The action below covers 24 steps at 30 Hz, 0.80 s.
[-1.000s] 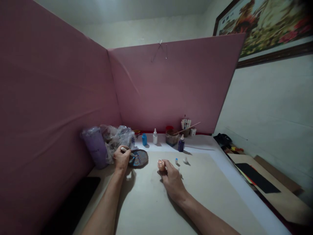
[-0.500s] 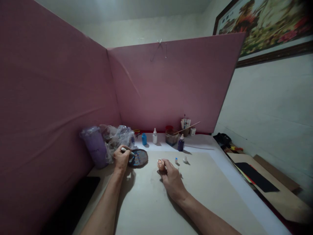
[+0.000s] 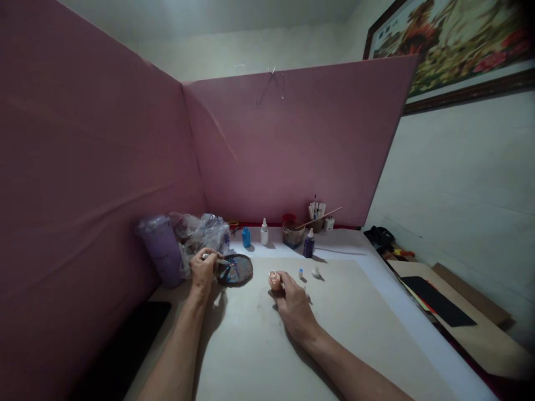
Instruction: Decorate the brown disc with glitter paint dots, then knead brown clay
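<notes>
My left hand (image 3: 202, 267) is closed on a slim white-handled paintbrush (image 3: 221, 261). The brush's tip points down onto a dark round palette (image 3: 246, 278) smeared with blue and brownish paint. In my right hand (image 3: 295, 303) is a small peach-coloured jar (image 3: 274, 281), its mouth facing up, held near the paper in the middle of the table. A tiny blue-and-white cap (image 3: 300, 273) and a white nozzle cap (image 3: 316, 272) lie just beyond that hand.
Behind stand a blue bottle (image 3: 246, 238), a white bottle (image 3: 264, 233), a dark purple bottle (image 3: 309, 245) and a water tub (image 3: 293, 236) with a brush across it. Crumpled plastic (image 3: 204, 231) and a purple tumbler (image 3: 161, 250) stand left; pink partitions (image 3: 284, 145) enclose the back and left.
My left hand has shifted slightly left, and the paintbrush now lies flatter over the palette. The right hand and the jar stay where they were.
</notes>
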Available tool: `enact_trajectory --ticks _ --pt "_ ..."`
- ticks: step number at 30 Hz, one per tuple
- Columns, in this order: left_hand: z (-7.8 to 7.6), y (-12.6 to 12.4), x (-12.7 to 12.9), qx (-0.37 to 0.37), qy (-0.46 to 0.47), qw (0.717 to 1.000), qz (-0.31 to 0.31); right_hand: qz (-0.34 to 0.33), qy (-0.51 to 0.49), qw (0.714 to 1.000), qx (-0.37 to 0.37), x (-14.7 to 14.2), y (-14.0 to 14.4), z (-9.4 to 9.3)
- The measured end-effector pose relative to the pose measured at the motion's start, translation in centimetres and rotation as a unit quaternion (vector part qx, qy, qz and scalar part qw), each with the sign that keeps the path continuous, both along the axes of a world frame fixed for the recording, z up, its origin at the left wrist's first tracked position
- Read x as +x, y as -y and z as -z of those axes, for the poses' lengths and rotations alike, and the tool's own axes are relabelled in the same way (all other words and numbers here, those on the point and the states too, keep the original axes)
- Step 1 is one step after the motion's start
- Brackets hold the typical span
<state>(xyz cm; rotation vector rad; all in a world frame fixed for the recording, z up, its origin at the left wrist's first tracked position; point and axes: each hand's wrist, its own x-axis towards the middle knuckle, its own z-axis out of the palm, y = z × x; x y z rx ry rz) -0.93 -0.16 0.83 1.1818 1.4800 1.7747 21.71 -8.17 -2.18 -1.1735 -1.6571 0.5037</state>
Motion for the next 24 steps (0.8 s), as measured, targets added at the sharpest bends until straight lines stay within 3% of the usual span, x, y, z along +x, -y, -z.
enact_trajectory --ticks 8,15,19,24 --pt "0.2 -0.1 -1.1 -0.051 0.042 0.998 0.013 -0.009 -0.013 1.000 -0.005 0.0 0.0 0.0" --pt "-0.6 0.5 -3.2 -0.141 -0.024 0.985 0.101 -0.007 -0.009 1.000 -0.002 0.0 -0.1 0.1" --pt "-0.5 0.4 -4.1 -0.215 -0.116 0.962 0.120 0.001 -0.005 1.000 0.007 0.0 0.0 0.0" --pt "-0.1 0.1 -4.2 -0.213 -0.145 0.957 0.130 0.002 0.001 1.000 0.006 0.1 -0.1 0.1"
